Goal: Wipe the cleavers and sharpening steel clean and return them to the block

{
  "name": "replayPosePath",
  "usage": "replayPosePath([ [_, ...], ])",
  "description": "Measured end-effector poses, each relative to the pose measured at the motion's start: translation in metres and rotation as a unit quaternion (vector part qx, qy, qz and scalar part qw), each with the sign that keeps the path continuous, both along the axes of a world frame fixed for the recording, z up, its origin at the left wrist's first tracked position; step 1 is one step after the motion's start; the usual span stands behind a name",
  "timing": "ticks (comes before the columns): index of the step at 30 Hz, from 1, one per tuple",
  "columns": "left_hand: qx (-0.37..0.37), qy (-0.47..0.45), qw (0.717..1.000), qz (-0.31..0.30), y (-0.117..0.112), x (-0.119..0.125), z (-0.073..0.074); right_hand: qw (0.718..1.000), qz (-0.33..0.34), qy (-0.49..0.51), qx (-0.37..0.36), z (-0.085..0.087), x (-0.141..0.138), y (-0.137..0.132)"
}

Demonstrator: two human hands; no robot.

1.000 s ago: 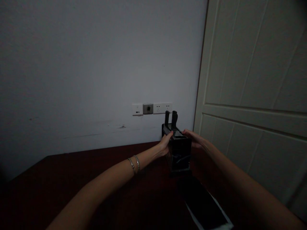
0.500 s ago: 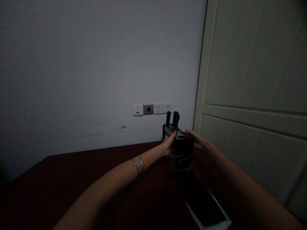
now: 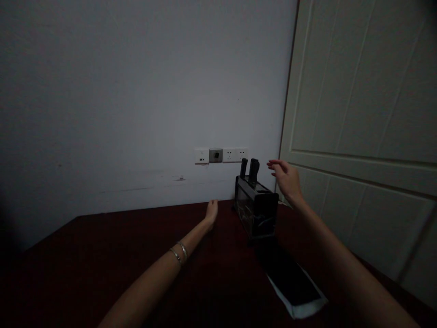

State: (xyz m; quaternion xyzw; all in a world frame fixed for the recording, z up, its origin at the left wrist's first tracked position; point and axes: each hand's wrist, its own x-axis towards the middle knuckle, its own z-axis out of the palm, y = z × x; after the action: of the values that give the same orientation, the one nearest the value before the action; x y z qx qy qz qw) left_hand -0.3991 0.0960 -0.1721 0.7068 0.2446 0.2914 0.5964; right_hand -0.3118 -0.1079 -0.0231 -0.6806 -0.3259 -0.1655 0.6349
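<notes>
A dark knife block (image 3: pixel 265 215) with transparent-looking side panels stands upright on the dark red table. Black knife handles (image 3: pixel 253 170) stick up from its far end. To the left of the block, apart from it, is my left hand (image 3: pixel 212 211), low over or on the tabletop; its fingers look curled in, with nothing seen in them. My right hand (image 3: pixel 287 180) is raised in the air just right of the handles, fingers stretched and apart, holding nothing. Two bracelets circle my left wrist.
In front of the block lies a flat dark piece with a white border (image 3: pixel 307 309). Behind the table (image 3: pixel 136 246) is a pale wall with a row of sockets (image 3: pixel 235 155). A panelled white door (image 3: pixel 358 114) rises close on the right.
Both hands have let go of the knife block. My left hand has moved left and down, my right hand up and slightly right. The block remains standing on the table.
</notes>
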Motion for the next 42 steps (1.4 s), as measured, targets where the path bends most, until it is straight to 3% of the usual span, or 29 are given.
replayPosePath([
  [1,0.013,0.002,0.999,0.032,0.011,-0.009,-0.01,0.999,0.014,-0.039,-0.008,-0.004,-0.02,0.008],
  [3,0.038,0.013,0.995,0.086,0.031,-0.029,-0.028,0.979,0.041,-0.168,-0.11,-0.025,-0.061,0.032],
  [4,0.053,0.021,0.993,0.106,0.04,-0.041,-0.037,0.96,0.054,-0.204,-0.184,-0.041,-0.079,0.046],
  [7,0.102,0.049,0.984,0.135,0.058,-0.077,-0.059,0.928,0.107,-0.215,-0.286,-0.101,-0.121,0.092],
  [12,0.206,0.119,0.964,0.119,0.071,-0.125,-0.083,0.873,0.137,-0.185,-0.43,-0.19,-0.148,0.146],
  [16,0.291,0.185,0.935,0.08,0.072,-0.145,-0.098,0.852,0.105,-0.157,-0.489,-0.225,-0.154,0.159],
  [20,0.358,0.229,0.904,0.044,0.069,-0.15,-0.106,0.847,0.082,-0.159,-0.501,-0.236,-0.155,0.161],
  [28,0.422,0.258,0.868,0.04,0.059,-0.155,-0.105,0.845,0.08,-0.164,-0.502,-0.237,-0.153,0.16],
  [36,0.428,0.261,0.865,0.033,0.058,-0.157,-0.104,0.876,0.085,-0.159,-0.448,-0.235,-0.158,0.154],
  [42,0.418,0.252,0.872,0.03,0.057,-0.158,-0.102,0.914,0.115,-0.174,-0.349,-0.209,-0.173,0.126],
])
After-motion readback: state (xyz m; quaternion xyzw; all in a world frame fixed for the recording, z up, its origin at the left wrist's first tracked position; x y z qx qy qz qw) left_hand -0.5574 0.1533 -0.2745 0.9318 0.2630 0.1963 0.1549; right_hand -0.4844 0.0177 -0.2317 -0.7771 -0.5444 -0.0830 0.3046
